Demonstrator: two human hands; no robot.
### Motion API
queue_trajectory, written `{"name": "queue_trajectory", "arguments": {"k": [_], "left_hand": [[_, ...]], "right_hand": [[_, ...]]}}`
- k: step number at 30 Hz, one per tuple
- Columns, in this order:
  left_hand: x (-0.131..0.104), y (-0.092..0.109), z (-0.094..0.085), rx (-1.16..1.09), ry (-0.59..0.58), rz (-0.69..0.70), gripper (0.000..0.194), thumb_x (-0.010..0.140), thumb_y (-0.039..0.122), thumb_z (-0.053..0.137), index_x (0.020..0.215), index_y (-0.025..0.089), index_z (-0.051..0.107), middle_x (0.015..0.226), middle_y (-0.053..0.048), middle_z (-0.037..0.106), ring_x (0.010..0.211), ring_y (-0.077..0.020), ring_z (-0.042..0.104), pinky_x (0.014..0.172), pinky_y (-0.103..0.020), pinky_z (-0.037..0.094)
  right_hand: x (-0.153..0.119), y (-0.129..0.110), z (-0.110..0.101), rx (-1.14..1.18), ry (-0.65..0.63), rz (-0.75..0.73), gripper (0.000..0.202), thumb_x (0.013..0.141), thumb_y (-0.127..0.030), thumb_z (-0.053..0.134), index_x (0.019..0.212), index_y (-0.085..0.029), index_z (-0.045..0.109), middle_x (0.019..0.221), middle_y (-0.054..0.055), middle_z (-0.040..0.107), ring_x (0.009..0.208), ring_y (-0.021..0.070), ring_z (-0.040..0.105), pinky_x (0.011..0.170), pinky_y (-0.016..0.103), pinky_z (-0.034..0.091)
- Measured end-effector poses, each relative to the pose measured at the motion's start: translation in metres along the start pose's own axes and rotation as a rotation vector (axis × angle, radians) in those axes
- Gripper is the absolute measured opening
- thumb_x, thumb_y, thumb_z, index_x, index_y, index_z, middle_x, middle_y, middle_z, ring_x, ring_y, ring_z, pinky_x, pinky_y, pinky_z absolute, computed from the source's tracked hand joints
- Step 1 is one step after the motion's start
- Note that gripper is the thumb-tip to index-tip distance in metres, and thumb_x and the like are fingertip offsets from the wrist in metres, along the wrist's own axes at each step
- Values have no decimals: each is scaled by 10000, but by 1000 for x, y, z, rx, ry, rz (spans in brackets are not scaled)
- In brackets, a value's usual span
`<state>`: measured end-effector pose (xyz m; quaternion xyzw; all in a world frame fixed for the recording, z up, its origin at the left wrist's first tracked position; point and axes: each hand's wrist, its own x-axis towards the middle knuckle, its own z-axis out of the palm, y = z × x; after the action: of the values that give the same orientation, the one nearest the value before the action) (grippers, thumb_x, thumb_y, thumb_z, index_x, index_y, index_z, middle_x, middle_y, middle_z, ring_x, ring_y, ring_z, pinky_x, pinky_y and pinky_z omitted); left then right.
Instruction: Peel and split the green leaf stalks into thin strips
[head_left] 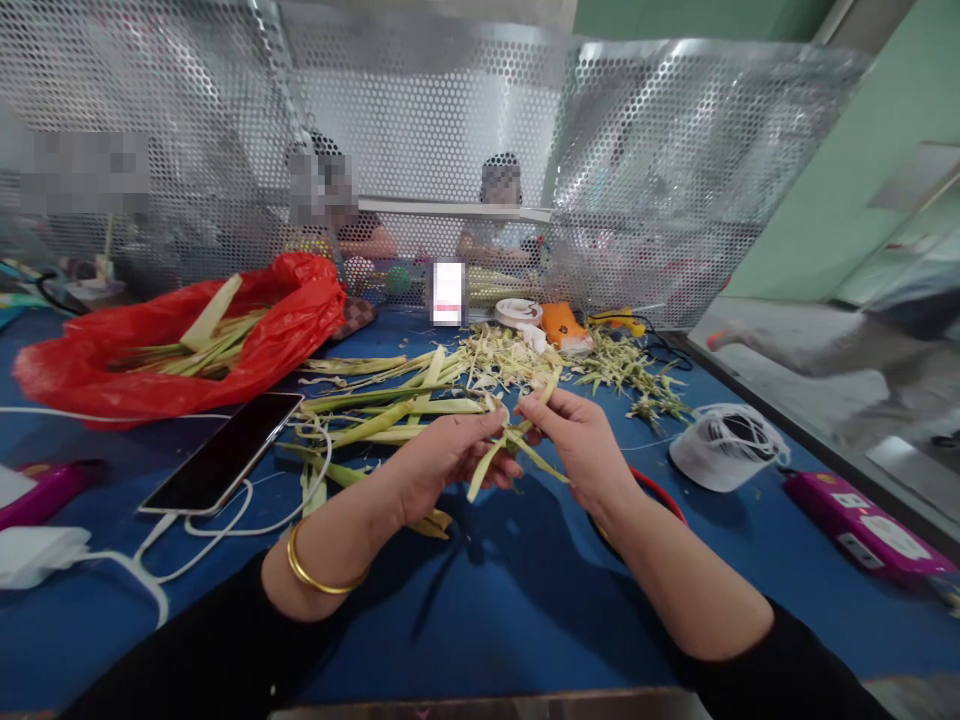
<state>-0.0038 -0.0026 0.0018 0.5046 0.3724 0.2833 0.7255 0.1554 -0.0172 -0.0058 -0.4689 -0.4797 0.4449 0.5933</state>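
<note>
Left hand [457,450]: fingers pinching narrow, pale-green leaf strips [486,470]
Right hand [576,432]: fingers pinching them too
Leaf strips: crossing between both hands' fingers
Red plastic bag [313,315]: gaping left of the fingers

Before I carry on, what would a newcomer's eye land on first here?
Likely the red plastic bag of long leaves, left rear on the blue table. Next, the left hand and right hand at centre, holding green strips, then the purple power strip at right.
</note>
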Motion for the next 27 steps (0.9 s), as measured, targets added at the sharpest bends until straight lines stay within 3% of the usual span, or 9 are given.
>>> {"name": "queue_trajectory", "arguments": {"k": [6,11,16,23,27], "left_hand": [[0,-4,3,-6,-22,-131,359,731,468,667,854,131,692,566,-21,654,487,-102,581,512,-192,430],[-1,-2,11,181,41,-2,250,755,358,659,708,115,697,388,3,553,336,-83,483,422,-188,382],[-2,0,10,174,-13,0,241,736,359,674,781,124,700,585,-47,681,397,-105,566,467,-216,442],[1,-6,8,229,-83,34,308,724,416,687,656,121,635,529,-42,655,411,-123,582,471,-225,459],[3,-5,8,112,4,53,327,721,442,689,761,119,652,539,-35,656,452,-128,598,530,-244,496]], "right_hand": [[-3,0,6,-36,-142,22,249,720,-400,665,628,-170,651,540,-30,543,494,95,451,504,237,390],[-3,1,2,-160,-87,-21,377,789,-477,589,617,-155,683,442,-39,449,449,89,402,466,230,355],[-1,-1,-3,-227,-117,-35,366,803,-460,583,618,-163,689,395,-51,422,410,84,380,450,227,334],[0,9,1,-249,-20,-55,384,790,-480,583,579,-164,642,400,-56,408,411,95,398,451,232,345],[7,6,-8,-406,-58,-158,413,844,-505,502,671,-163,654,512,-20,521,515,117,492,523,233,393]]}}
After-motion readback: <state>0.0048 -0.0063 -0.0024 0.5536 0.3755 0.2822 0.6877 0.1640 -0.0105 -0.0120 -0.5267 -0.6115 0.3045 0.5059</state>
